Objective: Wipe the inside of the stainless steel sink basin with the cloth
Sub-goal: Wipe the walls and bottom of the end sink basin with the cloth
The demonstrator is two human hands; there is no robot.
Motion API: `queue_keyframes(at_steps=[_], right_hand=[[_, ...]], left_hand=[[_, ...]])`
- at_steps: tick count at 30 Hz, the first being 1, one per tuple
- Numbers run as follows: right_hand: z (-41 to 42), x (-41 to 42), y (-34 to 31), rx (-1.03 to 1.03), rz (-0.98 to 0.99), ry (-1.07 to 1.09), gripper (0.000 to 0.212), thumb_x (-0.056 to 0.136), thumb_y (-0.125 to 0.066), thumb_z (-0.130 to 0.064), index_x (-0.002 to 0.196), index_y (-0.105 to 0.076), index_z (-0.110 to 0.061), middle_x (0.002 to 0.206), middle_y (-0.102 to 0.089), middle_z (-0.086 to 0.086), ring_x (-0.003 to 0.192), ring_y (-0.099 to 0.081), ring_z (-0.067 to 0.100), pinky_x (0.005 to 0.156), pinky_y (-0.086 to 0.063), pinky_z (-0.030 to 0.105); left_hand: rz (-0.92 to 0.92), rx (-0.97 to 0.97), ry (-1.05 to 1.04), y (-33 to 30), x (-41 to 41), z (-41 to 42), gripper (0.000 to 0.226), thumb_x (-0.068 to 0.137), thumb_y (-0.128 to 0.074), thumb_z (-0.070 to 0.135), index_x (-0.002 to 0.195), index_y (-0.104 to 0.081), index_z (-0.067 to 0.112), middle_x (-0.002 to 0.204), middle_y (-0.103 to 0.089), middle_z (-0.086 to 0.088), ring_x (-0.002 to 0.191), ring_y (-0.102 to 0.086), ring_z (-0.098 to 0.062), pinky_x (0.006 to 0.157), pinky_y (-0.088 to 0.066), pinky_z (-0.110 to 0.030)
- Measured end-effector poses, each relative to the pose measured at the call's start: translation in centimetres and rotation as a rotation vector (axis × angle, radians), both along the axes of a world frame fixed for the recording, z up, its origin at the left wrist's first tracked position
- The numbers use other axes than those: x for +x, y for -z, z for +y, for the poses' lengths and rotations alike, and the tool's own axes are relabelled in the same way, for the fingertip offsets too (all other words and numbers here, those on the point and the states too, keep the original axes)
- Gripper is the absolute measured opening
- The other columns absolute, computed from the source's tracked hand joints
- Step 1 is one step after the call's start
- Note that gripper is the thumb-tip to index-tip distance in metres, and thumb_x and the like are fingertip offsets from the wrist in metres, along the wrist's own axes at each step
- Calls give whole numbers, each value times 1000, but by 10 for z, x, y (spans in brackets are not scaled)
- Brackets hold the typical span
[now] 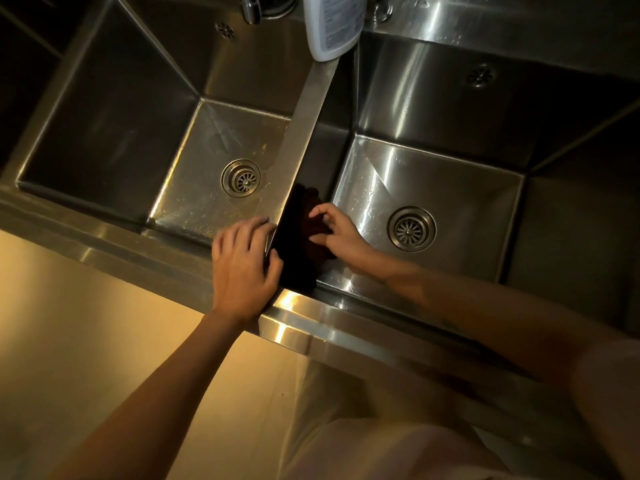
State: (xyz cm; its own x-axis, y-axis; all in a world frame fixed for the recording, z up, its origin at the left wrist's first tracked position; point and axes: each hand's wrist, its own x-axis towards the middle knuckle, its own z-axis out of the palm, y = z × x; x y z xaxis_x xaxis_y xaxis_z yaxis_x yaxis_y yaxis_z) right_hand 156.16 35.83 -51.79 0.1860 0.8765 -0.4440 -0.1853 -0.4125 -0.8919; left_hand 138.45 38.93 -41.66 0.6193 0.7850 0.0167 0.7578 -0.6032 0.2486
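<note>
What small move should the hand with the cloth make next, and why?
Probably sweep the dark cloth rightward across the floor of the right stainless steel basin: the right hand presses it by the divider wall, and droplets show near the round drain.

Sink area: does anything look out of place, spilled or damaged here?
The white spray bottle stands on the divider between the basins, its base overhanging the edge. Otherwise nothing stands out.

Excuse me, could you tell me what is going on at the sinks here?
A person is wiping the right sink basin. Their right hand holds a dark cloth against the basin's left wall, while the left hand rests on the divider between the two basins. A white spray bottle stands at the divider's far end.
</note>
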Motion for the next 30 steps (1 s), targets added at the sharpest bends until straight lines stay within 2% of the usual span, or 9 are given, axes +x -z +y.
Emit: queue_keyframes(at_steps=[3,5,10,13,15,18,20,24,30], right_hand=[[18,25,-30,74,-24,62,43,80,-59,14,104,-54,-22,109,-50,16,97,-55,18,69,-51,19],[29,42,-52,121,-38,93,45,79,-58,17,107,-53,-18,106,-48,9,94,-54,13,70,-49,16],[57,75,-72,233,-130,146,48,76,-60,14,104,-54,-24,109,-52,9,104,-56,19,88,-50,28],[71,84,-51,187,-156,176,47,76,-58,15,102,-52,-24,101,-56,2,102,-59,24,85,-52,36],[80,86,-27,104,-169,200,47,75,-56,16,103,-51,-21,95,-54,-2,96,-57,23,80,-50,36],[92,91,11,-16,-162,254,46,76,-53,17,106,-53,-17,95,-54,-4,96,-55,20,79,-48,30],[99,93,36,-62,-167,298,45,76,-52,18,111,-54,-11,102,-57,3,96,-56,20,75,-47,23],[107,98,74,-142,-190,392,45,78,-51,15,114,-55,-13,121,-59,15,107,-59,31,89,-50,41],[88,120,95,-193,-232,547,45,79,-51,13,112,-60,-16,117,-62,11,110,-59,29,94,-52,42]], left_hand=[[37,63,59,-4,6,7,40,89,-49,28,123,-57,10,128,-55,-10,122,-46,-26,109,-24,-48],[20,118,104,-9,17,16,38,89,-50,26,122,-58,9,127,-55,-12,121,-48,-28,109,-25,-50],[1,143,151,-12,57,49,36,89,-47,23,120,-58,7,125,-56,-14,118,-50,-29,105,-30,-47],[-40,151,186,-9,82,70,32,88,-51,20,117,-59,7,124,-56,-13,116,-51,-28,100,-34,-46],[-72,153,219,-6,97,83,30,88,-52,19,115,-59,7,123,-56,-13,116,-50,-28,99,-35,-44],[-71,144,261,3,112,99,29,88,-52,19,114,-59,7,123,-56,-12,116,-50,-28,99,-34,-43],[-63,130,275,10,115,104,30,87,-51,19,113,-60,7,123,-56,-12,116,-49,-29,98,-34,-43],[-95,125,265,19,113,107,31,86,-51,19,114,-59,8,124,-54,-10,117,-46,-27,99,-34,-42],[-77,103,266,17,113,105,31,85,-51,19,114,-59,10,128,-52,-10,120,-44,-28,101,-34,-44]])
